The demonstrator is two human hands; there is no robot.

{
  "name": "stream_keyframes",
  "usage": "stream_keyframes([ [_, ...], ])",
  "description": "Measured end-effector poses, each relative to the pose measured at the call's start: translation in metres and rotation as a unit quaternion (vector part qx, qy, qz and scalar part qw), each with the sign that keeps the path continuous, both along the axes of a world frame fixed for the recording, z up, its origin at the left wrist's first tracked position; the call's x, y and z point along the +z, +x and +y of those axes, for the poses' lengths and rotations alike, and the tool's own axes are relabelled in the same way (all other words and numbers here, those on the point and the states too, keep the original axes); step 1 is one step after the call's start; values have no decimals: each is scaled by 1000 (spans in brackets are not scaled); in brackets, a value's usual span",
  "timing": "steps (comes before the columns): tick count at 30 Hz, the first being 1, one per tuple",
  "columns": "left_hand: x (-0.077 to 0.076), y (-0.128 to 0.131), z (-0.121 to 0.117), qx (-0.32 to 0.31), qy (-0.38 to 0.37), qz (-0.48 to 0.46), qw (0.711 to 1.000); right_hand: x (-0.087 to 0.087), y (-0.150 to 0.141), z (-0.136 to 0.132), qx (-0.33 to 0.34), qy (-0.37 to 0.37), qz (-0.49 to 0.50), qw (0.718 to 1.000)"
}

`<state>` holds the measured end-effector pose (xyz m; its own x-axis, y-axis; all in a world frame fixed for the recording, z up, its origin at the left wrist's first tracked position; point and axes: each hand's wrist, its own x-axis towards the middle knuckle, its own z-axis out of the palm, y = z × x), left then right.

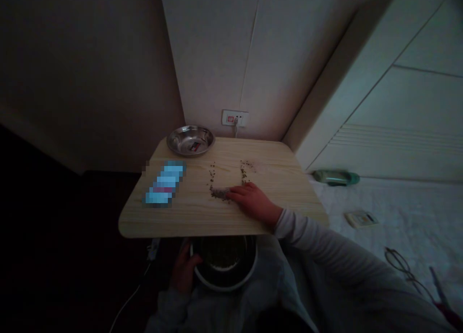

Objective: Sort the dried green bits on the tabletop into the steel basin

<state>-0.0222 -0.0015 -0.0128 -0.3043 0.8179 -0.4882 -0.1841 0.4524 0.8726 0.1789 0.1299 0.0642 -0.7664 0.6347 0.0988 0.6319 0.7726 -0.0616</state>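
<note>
Tabletop (181, 222): wood-grained, smooth, faintly satin
Basin (172, 144): smooth, glossy metal
Grains (211, 180): matt, rough-looking
Sleeve (325, 241): soft matt cloth
Bottle (334, 177): glossy, translucent, apparently plastic
Sheet (401, 202): matt cloth, creased
Wall socket (231, 118): smooth, plastic-looking

Grey sleeves (325, 243) – long, wrinkled, bare hands (255, 205), pale trousers (269, 275)

The room is dim, with deep shadow on the left and softer, grayish light toward the right. A pale wall (210, 48) with a thin vertical seam rises at the center, carrying a white socket plate (234, 118) low down; a darker wall (90, 72) stands left of it. Below the socket is a light wood-grain surface (285, 166) with rounded corners. At right, a whitish panel (408, 111) with grooved lines stands behind a white, rumpled bed cover (398, 202). The lower left is nearly black.
</note>
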Motion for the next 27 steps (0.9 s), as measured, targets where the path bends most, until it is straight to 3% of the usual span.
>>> stream_keyframes([
  [11, -7, -2, -2, 15, 9, -39, 999, 0, 3, -5, 9, 6, 37, 999],
  [14, -10, -3, -3, 23, 5, -44, 999, 8, 1, 10, -11, 18, 54, 998],
  [21, -17, -3, -3, 19, 24, -51, 998, 31, -20, 75, -164, 22, 3, 986],
  [27, -15, -2, -5, 24, 8, -30, 999, 29, -43, 87, -144, -29, -63, 987],
])
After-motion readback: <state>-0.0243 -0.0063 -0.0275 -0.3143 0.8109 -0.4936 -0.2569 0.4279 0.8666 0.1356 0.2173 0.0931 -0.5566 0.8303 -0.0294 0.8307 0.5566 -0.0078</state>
